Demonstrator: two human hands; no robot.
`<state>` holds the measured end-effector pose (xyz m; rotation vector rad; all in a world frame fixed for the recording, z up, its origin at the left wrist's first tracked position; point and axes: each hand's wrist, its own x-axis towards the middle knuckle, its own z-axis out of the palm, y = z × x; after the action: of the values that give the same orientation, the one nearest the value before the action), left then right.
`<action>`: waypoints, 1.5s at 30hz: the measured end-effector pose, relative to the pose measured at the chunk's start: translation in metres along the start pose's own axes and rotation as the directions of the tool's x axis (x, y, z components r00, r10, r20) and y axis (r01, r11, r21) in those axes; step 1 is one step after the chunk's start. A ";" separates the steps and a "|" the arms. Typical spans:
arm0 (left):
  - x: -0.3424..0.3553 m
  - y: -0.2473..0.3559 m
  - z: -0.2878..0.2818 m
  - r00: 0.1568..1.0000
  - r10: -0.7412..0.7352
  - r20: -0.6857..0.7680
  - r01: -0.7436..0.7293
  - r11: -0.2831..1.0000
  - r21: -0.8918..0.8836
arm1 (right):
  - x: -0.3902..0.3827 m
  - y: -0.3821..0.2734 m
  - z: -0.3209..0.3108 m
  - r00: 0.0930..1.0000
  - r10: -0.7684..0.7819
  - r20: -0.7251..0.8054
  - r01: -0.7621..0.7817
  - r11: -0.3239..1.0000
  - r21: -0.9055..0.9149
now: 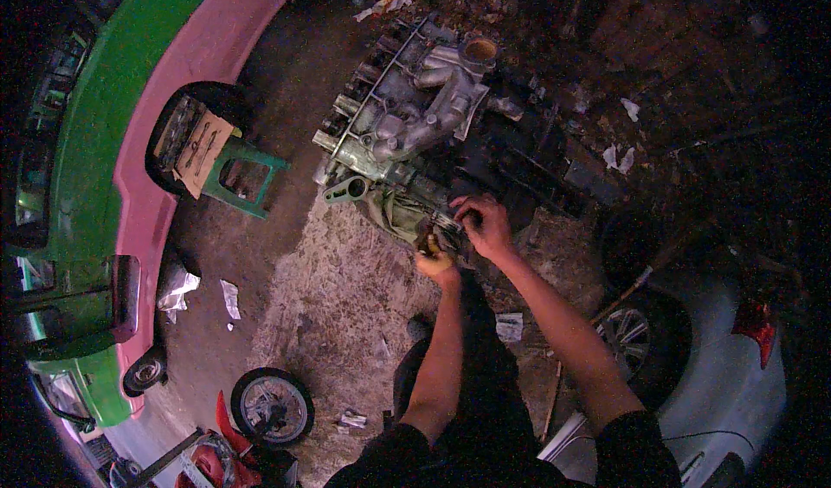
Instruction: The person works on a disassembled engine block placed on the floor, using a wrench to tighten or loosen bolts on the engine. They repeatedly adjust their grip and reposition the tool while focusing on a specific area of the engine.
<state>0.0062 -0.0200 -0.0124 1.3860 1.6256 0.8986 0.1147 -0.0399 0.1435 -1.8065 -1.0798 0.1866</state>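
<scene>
A large engine (407, 116) with a silver intake manifold and cylinder head fills the upper middle, its right side dark. My left hand (437, 259) is at the engine's lower edge beside an olive-green cloth or bag (394, 220), fingers curled around something I cannot make out. Just above and to its right, my right hand (485, 228) has bent fingers on the lower end of the engine, around small metal parts too dark to name; what it grips, if anything, is hidden. A bracket with a round hole (346, 190) juts from the engine's lower left.
A green-and-pink vehicle (91, 159) lines the left, beside a green plastic stool (251, 176) with cardboard and tools (195, 142). A motorcycle wheel (272, 406) is at lower left. A silver car (727, 375) and a long rod (610, 302) are at right, with debris (619, 159) above.
</scene>
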 end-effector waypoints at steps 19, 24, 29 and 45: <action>0.099 0.011 -0.005 0.858 -0.206 0.471 0.427 0.795 -0.431 | -0.002 0.002 -0.002 0.998 0.047 0.045 -0.046 0.999 -0.019; 0.112 0.005 -0.001 0.847 -0.170 0.504 0.438 0.760 -0.480 | -0.003 -0.001 -0.002 0.991 0.120 0.066 -0.119 0.993 -0.025; 0.120 0.010 -0.007 0.725 -0.415 0.550 0.680 0.558 -0.475 | -0.002 -0.002 -0.002 0.994 0.091 0.065 -0.089 0.996 -0.032; 0.140 0.010 0.002 0.705 -0.375 0.603 0.665 0.645 -0.377 | -0.002 -0.002 -0.001 0.990 0.129 0.049 -0.129 0.992 -0.007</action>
<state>0.0010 0.1197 -0.0219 0.5504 1.1276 0.5408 0.1129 -0.0420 0.1452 -1.8851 -0.9979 0.3084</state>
